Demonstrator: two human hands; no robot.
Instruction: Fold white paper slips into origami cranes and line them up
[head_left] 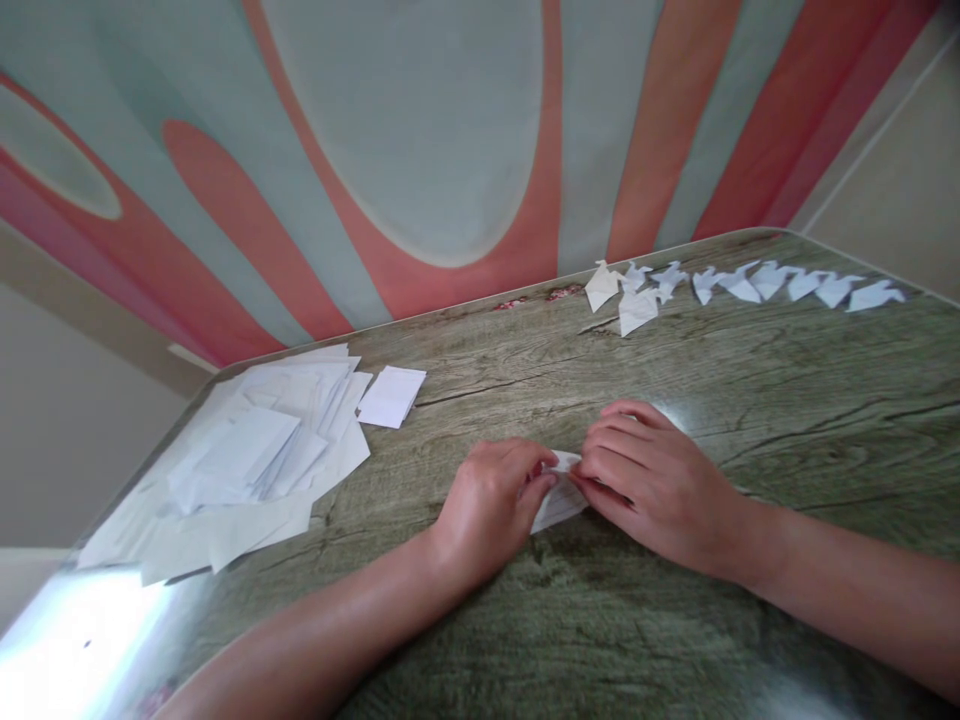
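Note:
Between my two hands is a small piece of folded white paper [559,508], low over the table top. My left hand [501,500] pinches its left side between thumb and fingers. On its right side, the thumb and fingertips of my right hand [649,478] close on the paper near its upper edge. Both hands hide much of the paper, so its full shape cannot be made out.
A wood-grain table [480,640] stands against a patterned wall [420,140]. Loose white sheets [255,450] are heaped at the left, beside a small stack of square paper [392,396]. Several folded paper birds [739,283] line the back right.

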